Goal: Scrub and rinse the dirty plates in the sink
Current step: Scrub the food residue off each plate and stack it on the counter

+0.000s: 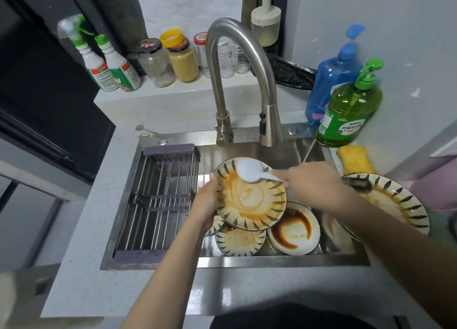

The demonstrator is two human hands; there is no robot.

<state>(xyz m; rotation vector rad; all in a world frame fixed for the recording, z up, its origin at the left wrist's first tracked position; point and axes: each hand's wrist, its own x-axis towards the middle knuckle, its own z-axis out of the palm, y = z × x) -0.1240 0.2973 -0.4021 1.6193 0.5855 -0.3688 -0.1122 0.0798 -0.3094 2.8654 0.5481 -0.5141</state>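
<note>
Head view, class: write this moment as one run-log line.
left hand: holds sauce-smeared plate over sink | right hand: holds white spoon on plate | faucet: no water visible | sponge: untouched

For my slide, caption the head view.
Left hand tilts a sauce-smeared patterned plate over the steel sink; right hand holds a white spoon.

The sink (247, 260) is brushed stainless steel with a dull sheen, and the gooseneck faucet (223, 63) has the same satin metal finish. The patterned plate (254, 205) looks like glazed ceramic, glossy under orange smears. The white spoon (249, 171) appears smooth and glossy. The drying rack (158, 200) has shiny metal rods with matt plastic ends. The green soap bottle (348, 115) is translucent plastic. The yellow sponge (356, 160) looks porous and matt.
</note>
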